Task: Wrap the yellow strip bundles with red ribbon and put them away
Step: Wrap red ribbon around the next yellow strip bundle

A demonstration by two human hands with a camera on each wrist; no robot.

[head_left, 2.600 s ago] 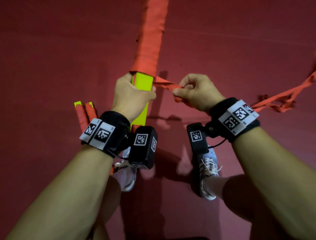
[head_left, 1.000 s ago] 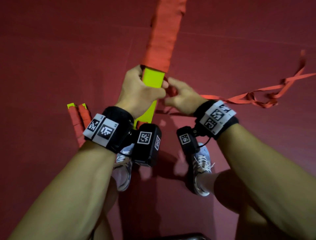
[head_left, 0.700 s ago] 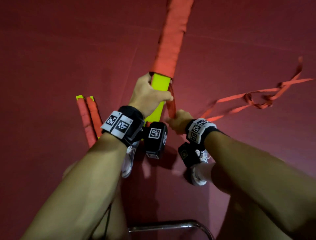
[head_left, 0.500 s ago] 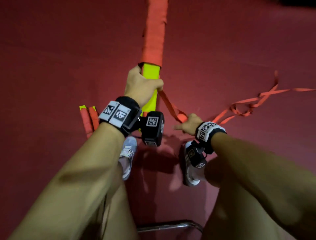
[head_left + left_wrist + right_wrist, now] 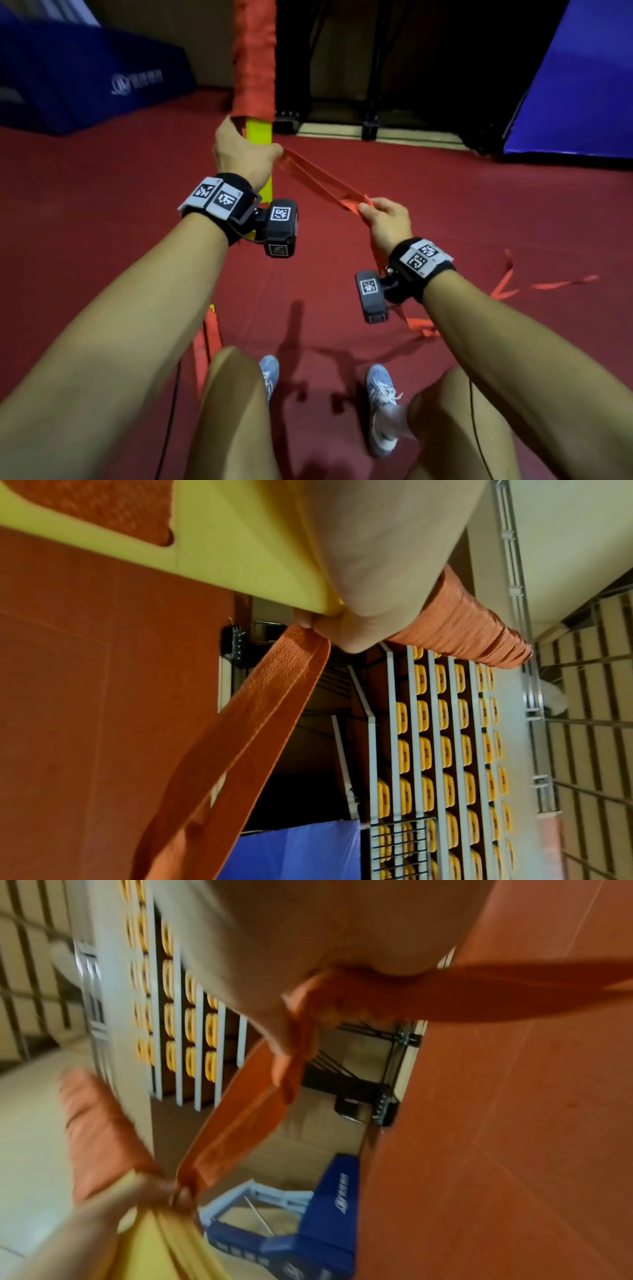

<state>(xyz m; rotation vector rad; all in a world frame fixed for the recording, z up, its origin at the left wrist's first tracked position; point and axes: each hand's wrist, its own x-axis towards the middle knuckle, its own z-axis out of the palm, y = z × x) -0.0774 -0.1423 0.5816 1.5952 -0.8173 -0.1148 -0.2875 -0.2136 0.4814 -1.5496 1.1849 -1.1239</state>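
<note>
Head: left hand (image 5: 241, 157) grips bundle (image 5: 259, 133) (right hand (image 5: 387, 220) pinches ribbon (image 5: 318, 180)).

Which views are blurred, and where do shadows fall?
Head view: sharp but dim, hard shadows on the red floor ahead of the knees. Left wrist view: crisp weave on the red ribbon, yellow bundle slightly soft. Right wrist view: motion-smeared throughout, right hand and ribbon edges blurry.
</note>
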